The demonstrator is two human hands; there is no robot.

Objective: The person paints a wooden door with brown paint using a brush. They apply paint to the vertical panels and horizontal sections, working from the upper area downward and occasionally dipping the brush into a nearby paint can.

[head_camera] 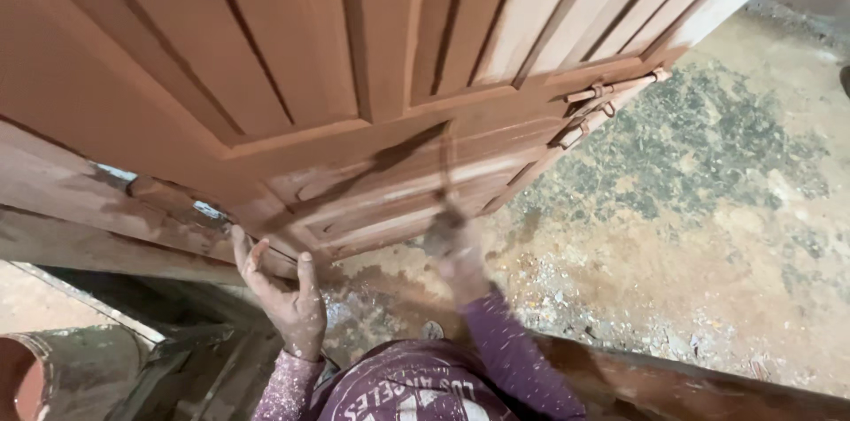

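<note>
Fingers (252,254) of left hand (288,297) brace door (292,58); right hand (456,253) blurred; door's long axis runs upper right.

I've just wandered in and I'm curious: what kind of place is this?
Most likely a carpentry or door-finishing workshop. A reddish panelled wooden door with a metal bolt leans over a rough concrete floor stained with reddish dust, and rough timber lies beside it.
</note>
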